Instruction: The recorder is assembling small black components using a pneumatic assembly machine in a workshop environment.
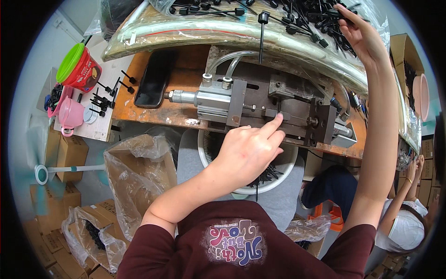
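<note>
My left hand (251, 151) is over the front of a metal clamping fixture (260, 100). Its index finger is stretched out and the tip touches a small dark block in the middle of the fixture; the other fingers are loosely bent, with nothing visible in them. My right hand (362, 39) is raised at the far right, at a pile of black knobbed rods (302, 21). Its fingers are apart among the rods; a firm grip on any one does not show. One black rod with a knob (263, 35) hangs head up at the pile's near edge, behind the fixture.
The fixture has an air cylinder (216, 104) with clear hoses. Left of it lie a black phone (155, 79), loose black knobs (100, 102), a pink cup (70, 114) and a red tub (81, 67). Below sits a white basket (290, 169) holding black parts. Another person (404, 218) sits at right.
</note>
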Tool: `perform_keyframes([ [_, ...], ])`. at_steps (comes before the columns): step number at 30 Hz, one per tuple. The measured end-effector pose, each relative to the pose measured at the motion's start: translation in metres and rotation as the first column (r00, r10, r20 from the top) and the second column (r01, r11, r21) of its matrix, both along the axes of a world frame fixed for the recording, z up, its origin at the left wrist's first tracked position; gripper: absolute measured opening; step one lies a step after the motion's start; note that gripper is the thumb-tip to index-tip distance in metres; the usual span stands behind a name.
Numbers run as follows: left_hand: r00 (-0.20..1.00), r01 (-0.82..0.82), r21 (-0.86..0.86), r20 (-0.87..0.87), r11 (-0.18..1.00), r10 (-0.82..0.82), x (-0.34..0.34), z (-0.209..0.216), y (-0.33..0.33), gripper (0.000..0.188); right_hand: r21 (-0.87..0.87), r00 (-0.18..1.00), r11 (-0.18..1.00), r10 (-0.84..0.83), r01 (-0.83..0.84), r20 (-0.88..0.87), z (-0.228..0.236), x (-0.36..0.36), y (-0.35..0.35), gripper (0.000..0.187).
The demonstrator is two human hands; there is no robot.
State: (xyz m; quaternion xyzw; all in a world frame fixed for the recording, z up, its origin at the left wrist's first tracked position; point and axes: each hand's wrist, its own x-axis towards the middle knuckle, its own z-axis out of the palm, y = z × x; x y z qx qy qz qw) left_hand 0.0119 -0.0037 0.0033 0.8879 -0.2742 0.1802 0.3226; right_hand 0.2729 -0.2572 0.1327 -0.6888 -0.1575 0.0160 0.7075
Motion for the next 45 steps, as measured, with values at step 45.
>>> perform_keyframes([
  [45, 0.998, 0.015, -0.208, -0.059, 0.978, -0.028, -0.017, -0.006, 0.009, 0.027, 0.169, 0.87, 0.985, 0.066, 0.02, -0.488, -0.106, -0.266, 0.04, 0.015],
])
